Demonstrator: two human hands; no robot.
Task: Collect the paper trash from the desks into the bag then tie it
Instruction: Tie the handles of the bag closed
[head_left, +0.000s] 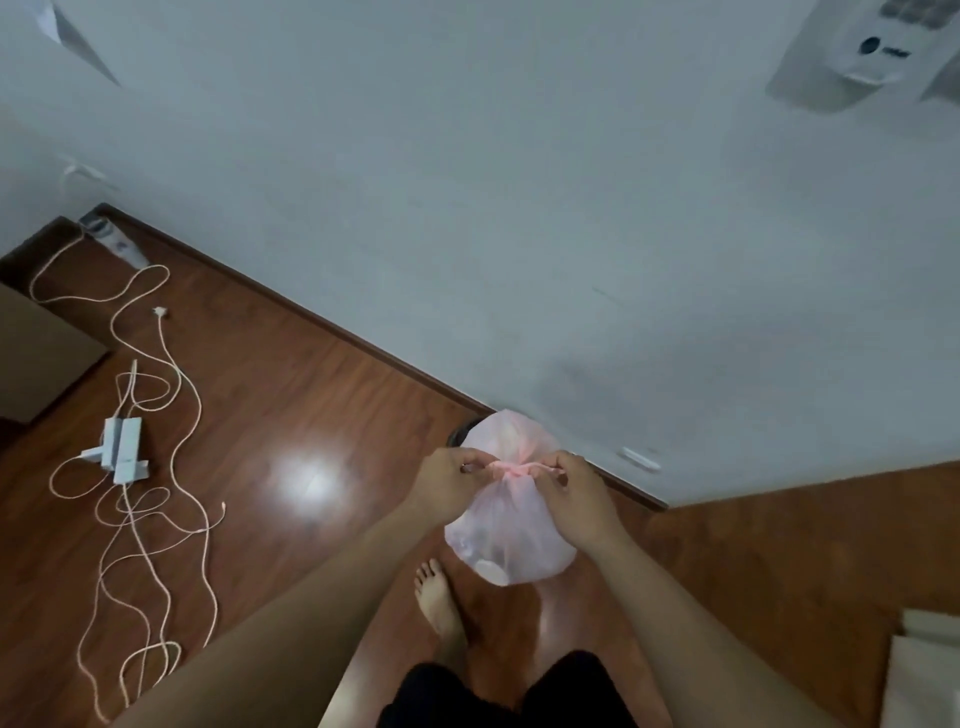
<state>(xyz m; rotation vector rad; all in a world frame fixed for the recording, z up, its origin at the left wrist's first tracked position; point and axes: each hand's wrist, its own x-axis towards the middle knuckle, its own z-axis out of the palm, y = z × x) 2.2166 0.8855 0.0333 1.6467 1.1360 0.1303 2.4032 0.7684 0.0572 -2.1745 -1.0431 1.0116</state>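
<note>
Between left hand (451, 483) and right hand (576, 486): knot (511, 469) of bag (511, 540), each fist pinching one tail, pull axis sideways, both equally near.

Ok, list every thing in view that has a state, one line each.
bag: held off the floor, filled, neck gathered and knotted.
left hand: closed on one bag ear, pulling outward.
right hand: closed on the other ear, pulling outward.
cables: loose and tangled on the floor.
power adapters: lying on the floor, cables attached.
</note>
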